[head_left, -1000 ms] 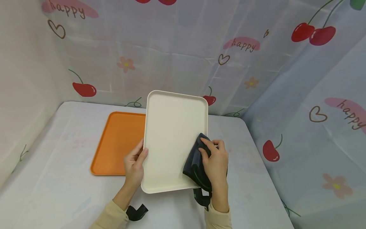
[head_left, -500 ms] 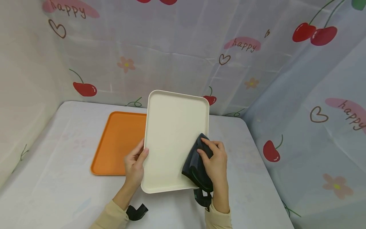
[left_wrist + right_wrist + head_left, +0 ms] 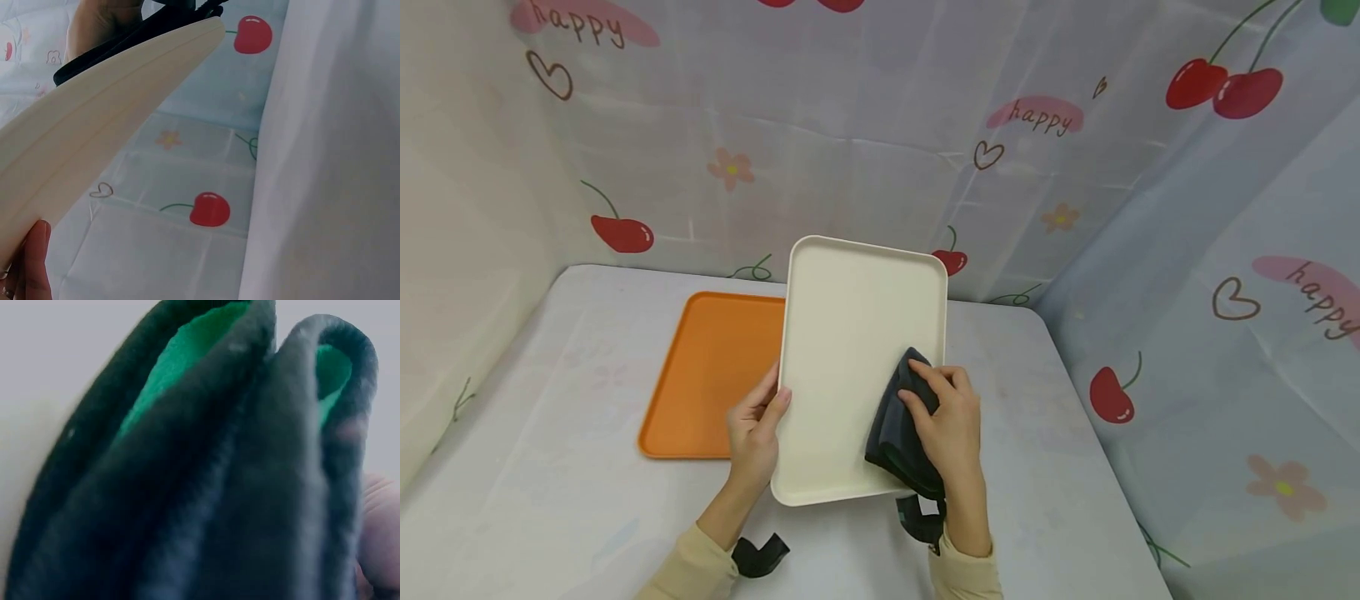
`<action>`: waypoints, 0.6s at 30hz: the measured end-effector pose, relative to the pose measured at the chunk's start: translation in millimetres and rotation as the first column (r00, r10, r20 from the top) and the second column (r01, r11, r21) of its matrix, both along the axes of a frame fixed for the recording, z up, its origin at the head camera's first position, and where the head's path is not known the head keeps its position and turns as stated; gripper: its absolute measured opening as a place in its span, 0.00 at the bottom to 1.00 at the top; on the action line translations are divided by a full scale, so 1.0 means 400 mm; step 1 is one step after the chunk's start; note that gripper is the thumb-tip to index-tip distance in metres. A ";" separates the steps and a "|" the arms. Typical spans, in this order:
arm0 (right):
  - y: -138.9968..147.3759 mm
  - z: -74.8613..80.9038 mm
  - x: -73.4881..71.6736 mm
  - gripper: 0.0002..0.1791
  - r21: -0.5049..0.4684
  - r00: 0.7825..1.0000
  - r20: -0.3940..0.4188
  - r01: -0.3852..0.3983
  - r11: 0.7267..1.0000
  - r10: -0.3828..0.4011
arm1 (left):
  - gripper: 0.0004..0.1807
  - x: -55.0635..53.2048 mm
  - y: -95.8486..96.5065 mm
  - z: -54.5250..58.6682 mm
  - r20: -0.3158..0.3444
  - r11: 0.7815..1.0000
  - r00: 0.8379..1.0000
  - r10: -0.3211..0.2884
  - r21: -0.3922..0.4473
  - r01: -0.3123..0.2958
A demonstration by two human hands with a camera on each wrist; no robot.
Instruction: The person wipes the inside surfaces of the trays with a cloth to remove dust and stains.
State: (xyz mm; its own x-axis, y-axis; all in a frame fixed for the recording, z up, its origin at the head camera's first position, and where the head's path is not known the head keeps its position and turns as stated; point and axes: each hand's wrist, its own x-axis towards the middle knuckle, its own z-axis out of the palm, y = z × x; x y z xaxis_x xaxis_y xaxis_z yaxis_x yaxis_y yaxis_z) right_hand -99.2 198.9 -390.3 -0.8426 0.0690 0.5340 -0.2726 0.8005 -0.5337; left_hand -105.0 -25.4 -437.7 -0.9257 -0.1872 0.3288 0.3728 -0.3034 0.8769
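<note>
My left hand [image 3: 754,437] grips the left edge of a cream rectangular tray [image 3: 842,333], thumb on the rim, holding it tilted up above the table. A folded dark grey cloth [image 3: 895,433] lies over the tray's lower right part. My right hand [image 3: 951,425] pinches this cloth from the right, fingers and thumb bunching it. Close up in the right wrist view, the cloth [image 3: 269,456] shows green inside its folds. The left wrist view has the tray [image 3: 106,106] edge-on, with a fingertip of the left hand [image 3: 31,265] on its underside.
Flat on the white-covered table [image 3: 550,417] lies an orange tray [image 3: 722,358], partly hidden behind the cream one. Cherry-printed sheeting [image 3: 850,183] hangs at the back and right. Black wrist-camera mounts [image 3: 760,557] sit at both wrists.
My right hand and the cloth have slid a little to the left across the cream tray. The left hand and the tray stay nearly where they were.
</note>
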 end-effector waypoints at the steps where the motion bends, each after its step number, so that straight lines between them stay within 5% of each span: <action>1: -0.003 -0.002 0.000 0.24 0.005 1.000 -0.007 -0.010 1.000 0.010 | 0.22 0.000 0.000 0.000 -0.005 1.000 1.000 0.000 0.000 0.000; 12: -0.010 -0.016 -0.011 0.23 0.013 0.993 0.019 -0.117 0.993 0.117 | 0.23 -0.003 0.001 -0.004 -0.031 1.000 1.000 -0.001 -0.003 0.001; 18: -0.019 -0.017 -0.018 0.23 -0.064 0.976 0.021 -0.216 0.974 0.218 | 0.23 0.000 0.004 -0.004 -0.015 1.000 1.000 -0.006 -0.007 0.005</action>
State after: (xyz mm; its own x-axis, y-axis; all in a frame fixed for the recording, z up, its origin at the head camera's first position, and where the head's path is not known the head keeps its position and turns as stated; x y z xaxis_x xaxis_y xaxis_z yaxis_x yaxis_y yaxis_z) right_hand -106.5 191.3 -397.1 -0.8556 -0.0852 0.5106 -0.4206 0.6894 -0.5898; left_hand -105.0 -23.8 -439.2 -0.9216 -0.1799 0.3438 0.3842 -0.2994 0.8733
